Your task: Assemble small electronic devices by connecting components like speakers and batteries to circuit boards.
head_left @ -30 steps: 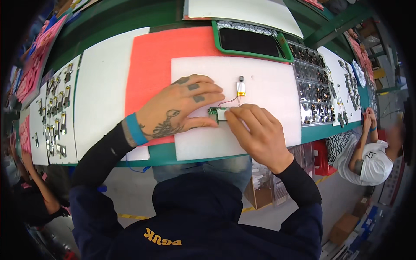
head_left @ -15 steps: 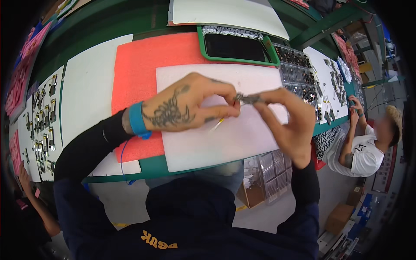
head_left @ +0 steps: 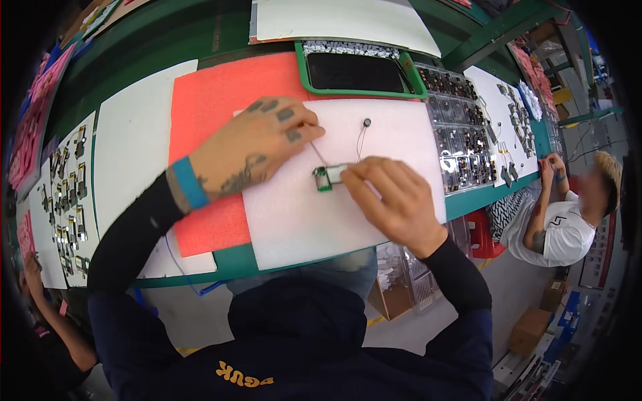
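On the white foam sheet (head_left: 301,230), my right hand (head_left: 396,204) pinches the right end of a small green circuit board (head_left: 324,182) with a silvery-white block, like a small battery, attached. My left hand (head_left: 271,137) is closed up and to the left of the board. From its fingertips a thin, pale, stick-like thing (head_left: 319,153) runs down toward the board's top edge; whether it is a wire or a tool I cannot tell. A small round black part (head_left: 366,123) lies above my right hand, its two thin wires leading down toward the board.
A green-rimmed tray (head_left: 301,67) holding a black panel stands behind the foam. Clear compartment trays (head_left: 461,137) of small parts lie to the right; a white board (head_left: 70,194) of silvery parts lies left. A blue cord (head_left: 177,264) hangs from my left wrist. A co-worker (head_left: 565,227) sits right.
My hands have come apart and down from mid-air to the foam. The board, earlier mostly hidden between my fingers, now shows in my right hand, and the round part with wires lies on the foam.
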Demonstrator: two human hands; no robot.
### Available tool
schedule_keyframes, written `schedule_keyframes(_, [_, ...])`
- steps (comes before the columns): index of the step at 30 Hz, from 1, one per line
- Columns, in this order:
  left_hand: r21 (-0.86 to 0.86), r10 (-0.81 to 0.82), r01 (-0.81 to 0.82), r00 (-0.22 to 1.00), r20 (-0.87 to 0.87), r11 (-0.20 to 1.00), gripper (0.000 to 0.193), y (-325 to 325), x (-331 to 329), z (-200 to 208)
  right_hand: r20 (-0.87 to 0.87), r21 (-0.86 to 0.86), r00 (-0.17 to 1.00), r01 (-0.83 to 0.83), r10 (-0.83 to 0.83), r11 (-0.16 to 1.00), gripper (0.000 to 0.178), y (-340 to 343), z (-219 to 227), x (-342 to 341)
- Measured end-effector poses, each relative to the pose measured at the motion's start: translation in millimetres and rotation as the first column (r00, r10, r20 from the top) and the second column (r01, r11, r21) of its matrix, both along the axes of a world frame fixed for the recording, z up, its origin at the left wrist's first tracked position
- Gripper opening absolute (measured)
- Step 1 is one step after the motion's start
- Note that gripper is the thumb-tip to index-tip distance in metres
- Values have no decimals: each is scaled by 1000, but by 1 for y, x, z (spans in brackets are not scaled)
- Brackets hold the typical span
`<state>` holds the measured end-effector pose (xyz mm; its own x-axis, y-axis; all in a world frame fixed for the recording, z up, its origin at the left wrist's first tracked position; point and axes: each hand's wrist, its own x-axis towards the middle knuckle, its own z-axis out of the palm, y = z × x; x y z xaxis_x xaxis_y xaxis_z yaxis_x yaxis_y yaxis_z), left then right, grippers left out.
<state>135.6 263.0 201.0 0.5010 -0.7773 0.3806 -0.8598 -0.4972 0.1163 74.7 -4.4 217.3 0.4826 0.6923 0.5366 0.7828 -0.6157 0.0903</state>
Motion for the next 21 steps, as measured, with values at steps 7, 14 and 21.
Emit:
schedule_keyframes(7, [-206,-13,-42,966,-259,978,36,-19,-44,0,-129,9,988,85,-83,996,19,8,-6,-21])
schedule_keyframes(14, [-144,70,-151,887,-457,978,42,-26,-46,2,-476,68,876,117,-71,991,14,4,16,-10])
schedule_keyframes(21, [-170,82,-175,890,-449,970,41,-25,-52,-5,-646,51,763,75,-25,996,6,2,31,21])
